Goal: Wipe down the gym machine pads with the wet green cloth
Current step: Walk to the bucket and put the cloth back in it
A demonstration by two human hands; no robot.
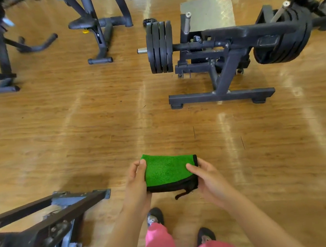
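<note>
The green cloth [167, 171], folded, with a black edge and a dangling black strip, is held flat above the wooden floor in front of me. My left hand [137, 181] grips its left side with the thumb on top. Its right side is pinched by my right hand [206, 175], thumb lying across the green face. A black padded seat [82, 23] on a machine stands far off at the upper left. A long black pad [248, 30] tops the plate-loaded machine ahead on the right. Neither pad is near the cloth.
Black weight plates [159, 47] hang on the right machine's bar, and its base bar [221, 95] lies across the floor. A dark metal frame [39, 217] juts in at the lower left. My feet in dark sandals [155, 215] stand below the cloth.
</note>
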